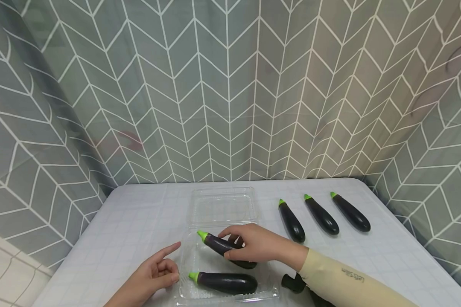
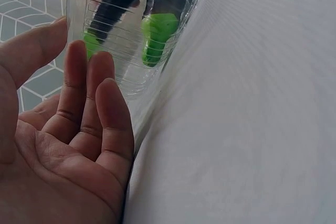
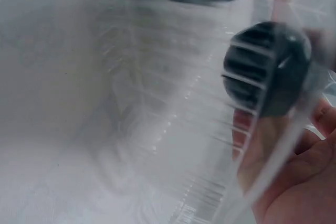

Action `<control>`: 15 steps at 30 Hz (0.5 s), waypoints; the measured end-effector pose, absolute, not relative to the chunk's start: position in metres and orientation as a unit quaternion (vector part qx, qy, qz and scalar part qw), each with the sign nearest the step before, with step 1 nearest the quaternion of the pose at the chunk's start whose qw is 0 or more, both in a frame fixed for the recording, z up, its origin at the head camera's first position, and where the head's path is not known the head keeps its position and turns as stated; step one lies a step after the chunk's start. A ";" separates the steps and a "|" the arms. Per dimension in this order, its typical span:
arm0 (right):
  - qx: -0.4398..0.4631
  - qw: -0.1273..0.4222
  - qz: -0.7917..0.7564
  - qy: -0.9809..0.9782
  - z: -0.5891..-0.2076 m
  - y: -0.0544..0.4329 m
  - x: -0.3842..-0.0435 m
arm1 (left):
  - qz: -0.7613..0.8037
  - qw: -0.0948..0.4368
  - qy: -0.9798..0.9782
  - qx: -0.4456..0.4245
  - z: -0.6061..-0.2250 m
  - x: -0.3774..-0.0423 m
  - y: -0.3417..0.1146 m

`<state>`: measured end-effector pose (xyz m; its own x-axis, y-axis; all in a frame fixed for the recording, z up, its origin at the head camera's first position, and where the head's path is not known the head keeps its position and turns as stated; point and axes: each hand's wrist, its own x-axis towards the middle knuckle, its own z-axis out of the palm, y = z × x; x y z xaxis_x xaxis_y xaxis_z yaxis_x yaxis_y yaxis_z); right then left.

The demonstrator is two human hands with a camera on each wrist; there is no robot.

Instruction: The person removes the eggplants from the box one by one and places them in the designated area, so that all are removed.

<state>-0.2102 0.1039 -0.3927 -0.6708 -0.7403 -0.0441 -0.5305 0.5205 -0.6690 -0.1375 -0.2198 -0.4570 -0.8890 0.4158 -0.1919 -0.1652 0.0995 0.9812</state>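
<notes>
While right hand (image 1: 253,243) grips eggplant (image 1: 220,244), tray rim (image 1: 269,297) near, gap uncertain

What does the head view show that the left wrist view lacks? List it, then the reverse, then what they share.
Only the head view: three loose eggplants at the right, and the sleeve.

Only the left wrist view: the creases of the left palm, seen up close.

Both: the left hand, the container, two eggplants in or over it, the table and the curtain.

The eggplants (image 1: 227,283) look smooth and glossy, the container (image 1: 205,261) shiny plastic, the curtain (image 1: 215,94) cloth.
</notes>
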 end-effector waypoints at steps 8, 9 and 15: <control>-0.346 0.158 -0.357 0.853 -0.380 0.113 -0.207 | 0.665 0.219 0.710 0.078 -0.457 -0.138 -0.219; -0.343 0.157 -0.362 0.853 -0.378 0.114 -0.206 | 0.667 0.219 0.708 0.078 -0.457 -0.138 -0.219; -0.324 0.146 -0.382 0.853 -0.371 0.127 -0.204 | 0.671 0.220 0.704 0.081 -0.458 -0.138 -0.220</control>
